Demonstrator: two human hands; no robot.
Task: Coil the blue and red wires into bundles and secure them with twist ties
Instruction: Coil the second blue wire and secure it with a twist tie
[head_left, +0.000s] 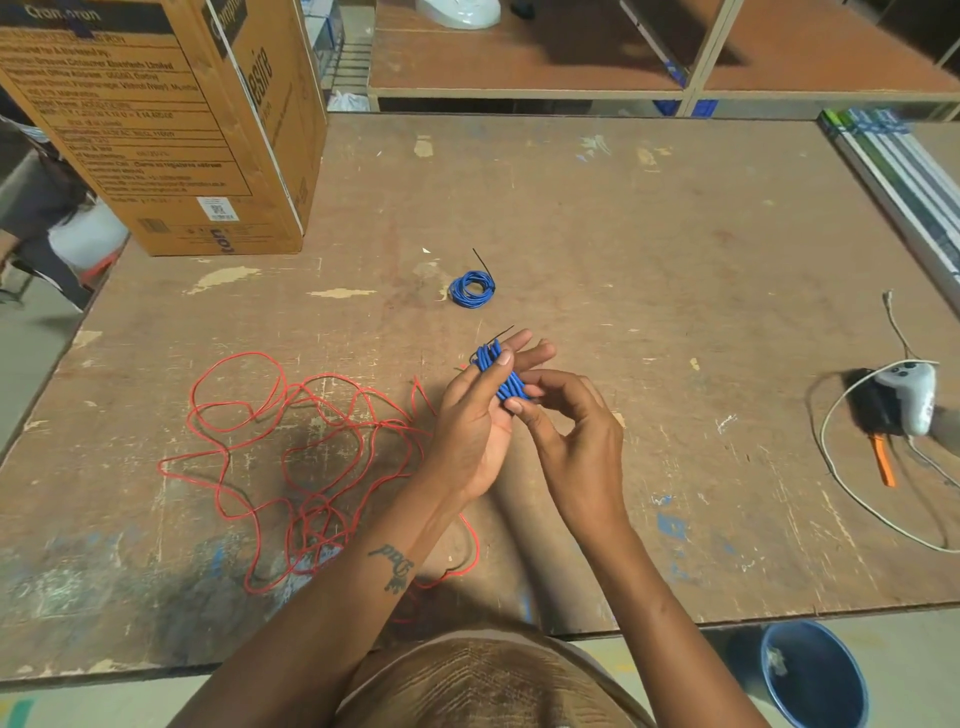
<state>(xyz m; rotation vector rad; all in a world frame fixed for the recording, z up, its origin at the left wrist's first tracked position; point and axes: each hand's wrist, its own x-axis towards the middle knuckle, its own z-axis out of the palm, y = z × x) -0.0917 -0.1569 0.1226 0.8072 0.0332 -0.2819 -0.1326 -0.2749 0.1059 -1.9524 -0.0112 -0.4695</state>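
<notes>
Above the middle of the worn wooden table (623, 218), the left hand (475, 421) holds a coiled blue wire bundle (500, 371), with its thumb pressed over the strands and its fingers stretched out behind them. The right hand (571, 436) pinches the lower end of the same bundle between thumb and forefinger, its other fingers curled. A thin black twist tie (501, 332) sticks up from the top of the bundle, past the left fingertips. Farther back on the table lies a second blue wire coil (471, 289), already bound, with a black tie end (482, 261) pointing away from it. The red wire (291, 457) sprawls in loose, tangled loops on the table to the left of the hands and passes under the left forearm. A large cardboard box (171, 119) stands at the far left corner. At the right edge sit a white handheld controller (909, 395), an orange-handled tool (883, 460) and a white cable (852, 499) looping round them. A blue bucket (810, 675) stands on the floor below the table's near edge.
</notes>
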